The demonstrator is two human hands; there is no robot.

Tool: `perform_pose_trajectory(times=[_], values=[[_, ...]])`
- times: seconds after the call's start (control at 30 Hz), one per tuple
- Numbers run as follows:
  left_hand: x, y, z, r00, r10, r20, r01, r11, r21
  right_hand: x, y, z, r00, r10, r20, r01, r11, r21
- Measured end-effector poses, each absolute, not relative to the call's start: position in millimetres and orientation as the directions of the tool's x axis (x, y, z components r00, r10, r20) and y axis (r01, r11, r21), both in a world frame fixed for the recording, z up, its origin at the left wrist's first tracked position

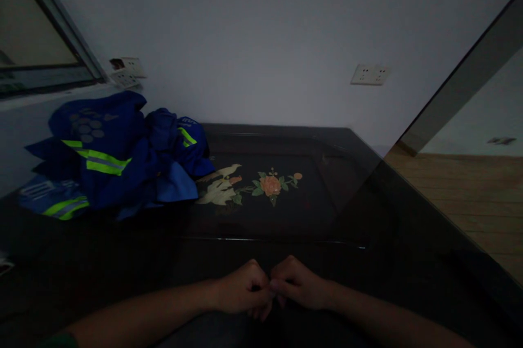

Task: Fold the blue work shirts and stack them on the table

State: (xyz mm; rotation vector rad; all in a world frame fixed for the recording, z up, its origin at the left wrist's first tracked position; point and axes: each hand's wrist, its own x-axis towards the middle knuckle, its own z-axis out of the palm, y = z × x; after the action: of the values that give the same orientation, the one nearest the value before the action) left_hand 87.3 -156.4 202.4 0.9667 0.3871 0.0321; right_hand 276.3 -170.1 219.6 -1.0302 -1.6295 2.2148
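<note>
1. Nearest thing: a dark, glossy worktop [392, 217], directly in front of the person, decorated with a peach rose [270, 185] and a pale bird [216, 191].
2. The left hand [247, 289] and right hand [302, 284], loosely clenched, meet at the fingers on the person's side of the rose; no held object is visible, though shadow obscures the gap.
3. For this knuckles-together pose, keeping both relaxed and level seems steadiest; brighter light would help.
4. Further left, blue clothes [118, 157] with yellow-green stripes lie heaped.
5. Behind, a white wall [253, 37] carries sockets [370, 74].
</note>
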Motion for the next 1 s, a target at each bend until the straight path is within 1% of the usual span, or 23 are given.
perform_pose_trajectory(times=[0.1,0.2,0.27,0.4,0.53,0.67,0.87,1.0], values=[[87.6,-157.6,201.5,0.927,0.196,-0.320,0.153,0.581,0.800,276.5,-171.6,218.3,-0.732,0.545,-0.408,0.216,-0.381,-0.899],[87.9,-159.0,199.4,0.921,0.234,-0.311,0.148,0.527,0.837,276.8,-170.5,220.0,-0.728,0.547,-0.412,0.210,-0.393,-0.895],[88.8,-159.5,198.7,0.907,0.259,-0.331,0.159,0.518,0.840,277.2,-169.3,221.8,-0.721,0.557,-0.412,0.187,-0.417,-0.890],[91.8,-158.9,199.9,0.855,0.278,-0.438,0.180,0.633,0.753,276.9,-167.7,224.2,-0.686,0.578,-0.443,0.111,-0.518,-0.848],[93.1,-155.7,202.6,0.826,0.253,-0.504,0.197,0.707,0.679,275.4,-167.6,224.8,-0.638,0.573,-0.514,0.134,-0.575,-0.807],[92.0,-152.6,205.4,0.840,0.217,-0.498,0.222,0.700,0.679,276.3,-167.5,224.8,-0.672,0.525,-0.521,0.159,-0.586,-0.795],[90.8,-151.5,207.3,0.850,0.212,-0.483,0.234,0.668,0.706,278.8,-163.3,227.3,-0.716,0.492,-0.496,0.150,-0.585,-0.797],[90.5,-152.9,205.8,0.855,0.213,-0.473,0.228,0.664,0.712,279.0,-162.6,227.3,-0.728,0.501,-0.468,0.146,-0.554,-0.820]])
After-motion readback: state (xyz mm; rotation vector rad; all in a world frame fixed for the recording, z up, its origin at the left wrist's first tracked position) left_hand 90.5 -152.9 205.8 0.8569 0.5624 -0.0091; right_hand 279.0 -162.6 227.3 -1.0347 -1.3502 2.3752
